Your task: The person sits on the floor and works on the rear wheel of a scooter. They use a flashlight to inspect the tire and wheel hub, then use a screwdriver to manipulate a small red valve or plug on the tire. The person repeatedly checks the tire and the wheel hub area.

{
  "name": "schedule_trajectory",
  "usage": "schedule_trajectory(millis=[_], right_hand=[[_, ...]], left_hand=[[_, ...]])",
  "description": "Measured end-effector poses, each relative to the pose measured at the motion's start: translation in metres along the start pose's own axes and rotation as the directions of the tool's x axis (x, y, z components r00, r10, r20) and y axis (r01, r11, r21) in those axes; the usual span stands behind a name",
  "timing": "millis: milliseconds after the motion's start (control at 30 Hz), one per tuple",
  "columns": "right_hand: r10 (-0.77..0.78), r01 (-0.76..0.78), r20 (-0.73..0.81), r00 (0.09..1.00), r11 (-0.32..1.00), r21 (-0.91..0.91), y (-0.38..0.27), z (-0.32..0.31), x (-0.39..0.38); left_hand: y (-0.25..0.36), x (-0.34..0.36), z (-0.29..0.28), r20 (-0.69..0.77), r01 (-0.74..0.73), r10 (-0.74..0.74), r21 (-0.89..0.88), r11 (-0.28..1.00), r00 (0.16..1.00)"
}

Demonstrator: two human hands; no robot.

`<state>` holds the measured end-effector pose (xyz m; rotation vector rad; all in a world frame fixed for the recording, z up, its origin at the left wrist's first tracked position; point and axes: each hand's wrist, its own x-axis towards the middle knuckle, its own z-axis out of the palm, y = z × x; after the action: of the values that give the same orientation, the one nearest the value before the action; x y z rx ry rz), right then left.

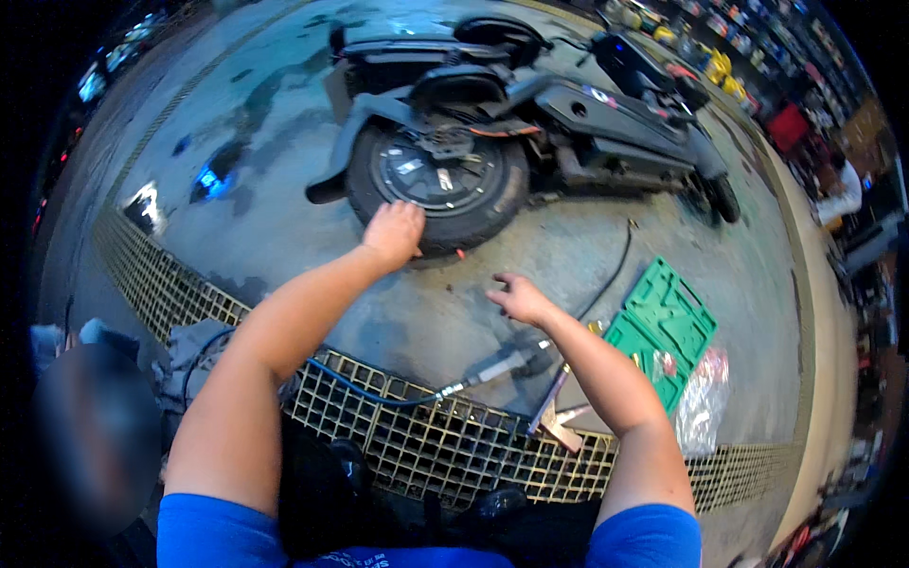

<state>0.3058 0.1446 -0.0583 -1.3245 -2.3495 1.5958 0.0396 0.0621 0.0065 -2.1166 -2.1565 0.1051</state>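
From the head view, my left hand (393,232) lies flat and open on the scooter's rear tyre (445,204), gripping nothing. My right hand (516,298) hovers open and empty over the wet concrete, near the air tool (507,363) and green case (663,331)
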Motion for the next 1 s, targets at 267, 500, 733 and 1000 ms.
schedule_trajectory(millis=[267, 500, 733, 1000], right_hand=[[-0.29, 0.113, -0.196, 0.937, 0.781, -0.614, -0.063, -0.014, 0.03], [-0.141, 0.003, -0.14, 0.98, 0.714, -0.7, -0.055, -0.029, 0.028], [-0.334, 0.146, -0.156, 0.93, 0.723, -0.675, -0.104, -0.001, 0.026], [-0.421, 0.421, 0.135, 0.897, 0.72, -0.551, -0.066, 0.028, 0.026]], left_hand=[[-0.009, -0.012, 0.025, -0.161, 0.002, 0.0, 0.009, 1.0, 0.987], [-0.049, -0.042, 0.028, 0.052, 0.477, -0.475, -0.158, 0.865, 0.878], [-0.056, -0.044, 0.019, -0.08, 0.29, -0.299, -0.105, 0.951, 0.951], [-0.05, -0.042, 0.012, 0.104, 0.205, -0.196, -0.093, 0.974, 0.975]])
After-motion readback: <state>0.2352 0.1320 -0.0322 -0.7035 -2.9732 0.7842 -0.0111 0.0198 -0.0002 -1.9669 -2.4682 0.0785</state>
